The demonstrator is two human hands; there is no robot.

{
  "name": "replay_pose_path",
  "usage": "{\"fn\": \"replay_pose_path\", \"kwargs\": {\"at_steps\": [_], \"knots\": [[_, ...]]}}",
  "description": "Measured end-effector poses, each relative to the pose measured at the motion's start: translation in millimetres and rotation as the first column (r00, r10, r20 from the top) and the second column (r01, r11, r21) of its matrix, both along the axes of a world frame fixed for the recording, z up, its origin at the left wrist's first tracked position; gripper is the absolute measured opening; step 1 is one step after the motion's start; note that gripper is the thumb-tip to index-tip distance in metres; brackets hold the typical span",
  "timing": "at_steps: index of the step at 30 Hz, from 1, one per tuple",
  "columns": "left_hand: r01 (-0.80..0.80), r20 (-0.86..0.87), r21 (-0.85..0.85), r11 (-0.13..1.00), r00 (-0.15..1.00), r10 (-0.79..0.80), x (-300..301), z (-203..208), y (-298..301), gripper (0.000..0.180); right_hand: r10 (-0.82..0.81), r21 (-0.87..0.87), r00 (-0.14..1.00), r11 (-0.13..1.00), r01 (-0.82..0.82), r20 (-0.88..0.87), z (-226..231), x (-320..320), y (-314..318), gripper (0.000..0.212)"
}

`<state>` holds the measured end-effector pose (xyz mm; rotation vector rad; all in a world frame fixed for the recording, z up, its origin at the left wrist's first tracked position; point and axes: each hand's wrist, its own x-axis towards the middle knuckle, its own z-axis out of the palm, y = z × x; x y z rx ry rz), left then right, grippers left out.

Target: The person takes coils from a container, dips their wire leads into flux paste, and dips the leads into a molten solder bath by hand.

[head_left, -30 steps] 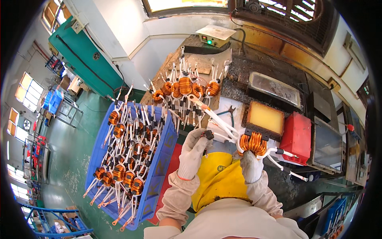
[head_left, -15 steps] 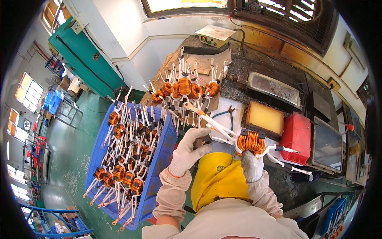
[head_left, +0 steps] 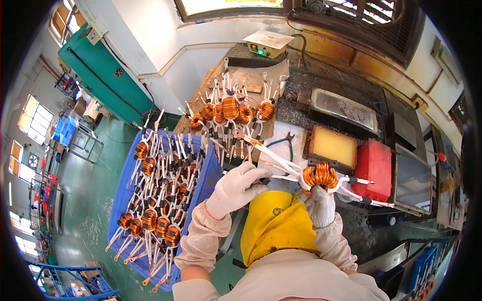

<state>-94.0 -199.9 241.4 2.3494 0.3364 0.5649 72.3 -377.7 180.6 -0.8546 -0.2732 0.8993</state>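
Observation:
My right hand [head_left: 321, 206], in a whitish glove, grips a copper-wound toroidal coil [head_left: 320, 176] from below, its thumb against the windings. White leads with copper lugs [head_left: 240, 133] reach from the coil up to the left. Other white leads with black sleeves [head_left: 365, 199] stick out to the right. My left hand [head_left: 240, 186], gloved too, has its fingers closed around a small dark piece beside the end of one white lead. The fingers mostly cover that piece, so its kind does not show. A yellow cloth [head_left: 276, 223] lies between my forearms.
On my left stands a blue crate [head_left: 201, 188] full of similar coils. More coils [head_left: 231, 108] sit on the bench behind. Dark-handled pliers [head_left: 288, 142], a pan of yellowish material [head_left: 332, 146], a red bin [head_left: 374, 169] and a framed metal tray [head_left: 344, 110] are ahead to the right.
My left hand has shifted slightly left, its fingers closer together. The coil has moved a little right, and its right-hand leads now lie closer together. A green light shows on the control box.

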Motion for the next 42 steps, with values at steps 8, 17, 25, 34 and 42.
{"fn": "replay_pose_path", "kwargs": {"at_steps": [8,17,25,34,42], "knots": [[0.027,0.048,0.376,0.926,0.998,-0.049,5.9,2.6,7.1,0.035,-0.027,-0.004,0.999,1.000,0.027,-0.022,2.9,-0.2,0.5,0.033],[0.238,-0.188,0.571,0.786,0.970,-0.158,5.4,3.4,20.4,0.033,0.053,0.055,0.998,0.997,-0.054,0.026,-5.7,10.1,-3.5,0.035],[-0.027,0.034,-0.578,0.816,0.998,0.057,-17.4,-39.3,1.0,0.077,-0.010,0.065,0.986,0.998,0.021,-0.164,-12.1,14.7,-4.5,0.033],[-0.325,0.265,-0.250,0.912,0.883,0.388,0.3,-28.4,-26.1,0.029,0.070,0.081,0.991,0.995,-0.061,-0.114,-14.0,10.2,-5.5,0.035],[-0.424,0.308,0.502,0.753,0.902,0.303,-7.0,-12.0,-27.9,0.022,-0.014,-0.062,0.996,0.998,0.020,0.091,-3.5,4.6,-6.8,0.036]]}}
